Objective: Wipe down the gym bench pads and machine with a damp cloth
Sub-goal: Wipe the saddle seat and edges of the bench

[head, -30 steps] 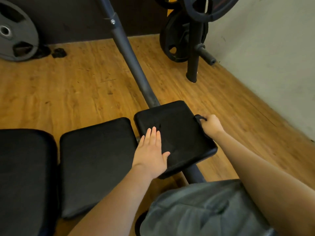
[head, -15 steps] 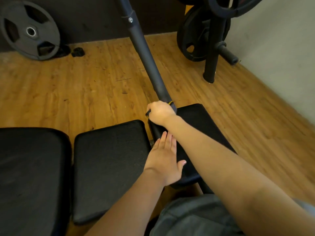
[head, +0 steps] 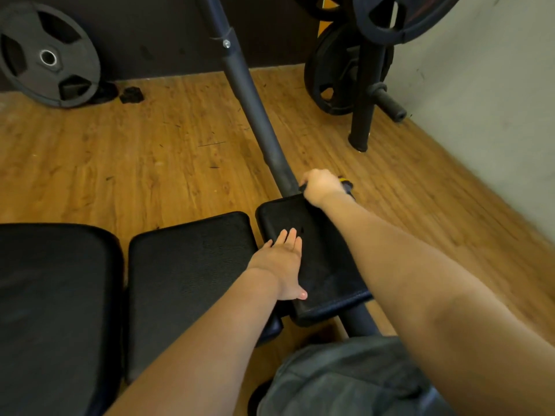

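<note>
Wooden plank flooring (head: 135, 163) runs back to a dark wall on the far side and a pale wall on the right. On the left a weight plate (head: 49, 57) leans against the dark wall, and a rack (head: 365, 85) hung with more plates stands near the corner. Three black bench pads sit in a row across the foreground: a large pad (head: 51, 310) at the left edge, a middle pad (head: 189, 280), and a small end pad (head: 327, 265) mounted on a dark machine tube (head: 255, 115) that slopes up and away. The left hand (head: 279, 262) lies flat on the near left edge of the small end pad, fingers straight and together. The right hand (head: 319, 184) is clenched at the far edge of that pad, where the tube meets it, gripping a dark cloth (head: 347, 185) with a yellow trim that shows just beyond the knuckles. Grey shorts (head: 345, 379) fill the bottom.
</note>
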`<state>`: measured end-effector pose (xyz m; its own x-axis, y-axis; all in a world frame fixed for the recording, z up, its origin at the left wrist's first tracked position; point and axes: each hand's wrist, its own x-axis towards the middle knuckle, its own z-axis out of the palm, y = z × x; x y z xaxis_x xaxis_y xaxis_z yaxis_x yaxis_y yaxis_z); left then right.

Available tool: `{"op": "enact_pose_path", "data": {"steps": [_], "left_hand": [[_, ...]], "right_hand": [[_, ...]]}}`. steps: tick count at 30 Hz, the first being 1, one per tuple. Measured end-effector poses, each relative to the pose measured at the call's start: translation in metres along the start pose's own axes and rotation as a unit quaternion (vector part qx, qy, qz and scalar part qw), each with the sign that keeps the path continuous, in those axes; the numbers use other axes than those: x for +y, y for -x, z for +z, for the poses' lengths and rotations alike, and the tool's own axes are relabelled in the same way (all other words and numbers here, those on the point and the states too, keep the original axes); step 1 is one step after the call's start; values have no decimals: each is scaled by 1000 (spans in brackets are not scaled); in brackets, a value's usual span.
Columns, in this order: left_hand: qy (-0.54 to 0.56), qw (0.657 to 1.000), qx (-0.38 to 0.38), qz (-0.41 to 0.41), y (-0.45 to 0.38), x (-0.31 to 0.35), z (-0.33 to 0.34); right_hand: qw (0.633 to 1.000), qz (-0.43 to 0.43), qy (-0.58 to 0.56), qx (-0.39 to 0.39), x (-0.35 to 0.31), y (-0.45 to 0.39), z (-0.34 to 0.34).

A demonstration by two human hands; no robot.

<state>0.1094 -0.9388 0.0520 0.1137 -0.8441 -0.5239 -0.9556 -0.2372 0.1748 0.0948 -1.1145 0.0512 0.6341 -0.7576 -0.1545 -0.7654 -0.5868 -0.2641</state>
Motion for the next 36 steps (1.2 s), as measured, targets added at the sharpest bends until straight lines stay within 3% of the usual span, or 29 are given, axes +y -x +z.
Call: {"op": "enact_pose_path", "data": {"steps": [4, 7, 10, 14, 18, 20, 24, 27, 33, 36], "left_hand": [[-12, 1000, -19, -4, -4, 1, 0], [-5, 1000, -20, 3, -1, -1, 0], [3, 1000, -6, 1, 1, -1, -1], [-3, 1000, -5, -7, 2, -1, -1], [-5, 1000, -2, 2, 0, -3, 1], [-5, 1000, -2, 4, 0, -3, 1], [3, 1000, -11, 2, -2, -4, 1], [1, 1000, -3, -3, 0, -3, 1], [-4, 1000, 0, -10, 2, -3, -1], [-14, 1000, -2, -8, 1, -3, 0]], "right_hand": [[988, -144, -34, -45, -69, 15, 31], [980, -187, -20, -66, -69, 17, 32], [988, -142, -49, -43, -34, 8, 23], [1000, -27, 0, -4, 16, -6, 4], [996, 68, 57, 25, 18, -10, 1], [997, 37, 62, 26, -8, -6, 7], [992, -119, -37, -5, -61, 15, 32], [983, -160, -92, -2, -49, 21, 38], [996, -52, -21, 65, 22, -3, 13], [998, 25, 14, 63, 38, -15, 6]]}}
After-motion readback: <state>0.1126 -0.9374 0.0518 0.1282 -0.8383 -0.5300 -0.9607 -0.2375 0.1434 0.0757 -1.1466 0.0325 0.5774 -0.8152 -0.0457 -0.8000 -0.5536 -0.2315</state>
